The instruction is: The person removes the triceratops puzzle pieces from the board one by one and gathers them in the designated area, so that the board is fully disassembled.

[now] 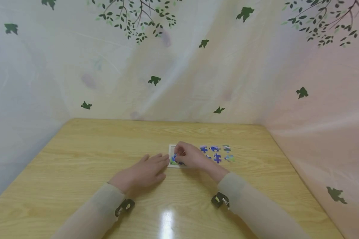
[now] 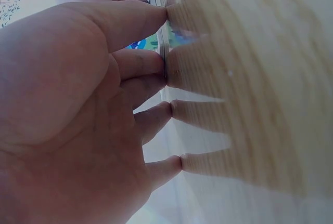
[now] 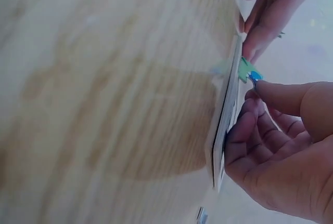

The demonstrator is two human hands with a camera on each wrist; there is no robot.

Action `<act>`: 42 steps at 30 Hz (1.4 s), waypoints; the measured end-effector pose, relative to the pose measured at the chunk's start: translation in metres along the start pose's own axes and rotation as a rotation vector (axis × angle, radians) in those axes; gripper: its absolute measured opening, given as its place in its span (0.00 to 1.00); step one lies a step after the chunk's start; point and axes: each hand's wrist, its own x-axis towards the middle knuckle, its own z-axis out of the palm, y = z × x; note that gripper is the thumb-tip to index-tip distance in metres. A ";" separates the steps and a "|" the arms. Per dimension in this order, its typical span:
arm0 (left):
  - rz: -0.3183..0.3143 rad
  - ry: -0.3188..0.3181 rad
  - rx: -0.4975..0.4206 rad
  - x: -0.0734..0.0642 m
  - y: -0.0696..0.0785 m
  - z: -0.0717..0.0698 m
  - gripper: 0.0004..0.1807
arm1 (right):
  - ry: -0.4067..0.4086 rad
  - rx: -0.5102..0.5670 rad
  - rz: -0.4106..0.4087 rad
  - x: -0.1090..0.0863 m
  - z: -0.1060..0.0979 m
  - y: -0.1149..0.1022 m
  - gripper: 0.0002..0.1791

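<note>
A shallow jigsaw puzzle board (image 1: 177, 166) with a pale frame lies flat on the table. Over its left part, my right hand (image 1: 192, 156) pinches a green and blue puzzle piece (image 3: 250, 70) between thumb and index finger, and its other fingers curl close over the board. That piece stands tilted up from the board in the right wrist view. My left hand (image 1: 146, 170) lies palm down at the board's left side, with extended fingertips (image 2: 158, 63) at the frame's edge and on the table. Much of the board is hidden beneath my right hand.
Several loose puzzle pieces (image 1: 217, 157), mostly blue and purple, lie right of the board, with a green one (image 1: 229, 158) farthest right. A light wooden table (image 1: 86, 149) spreads around them. Behind hangs a pale curtain (image 1: 179, 93) with leaf prints. Dark wrist cameras sit under both sleeves.
</note>
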 end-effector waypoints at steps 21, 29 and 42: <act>0.006 0.013 0.002 0.001 0.003 0.000 0.34 | 0.105 0.061 -0.034 -0.033 -0.055 0.033 0.06; 0.001 0.001 0.015 0.002 0.002 0.002 0.35 | 0.093 0.037 -0.013 -0.054 -0.067 0.052 0.05; 0.004 0.007 -0.004 -0.001 0.004 -0.001 0.35 | 0.015 -0.019 -0.001 -0.070 -0.071 0.069 0.05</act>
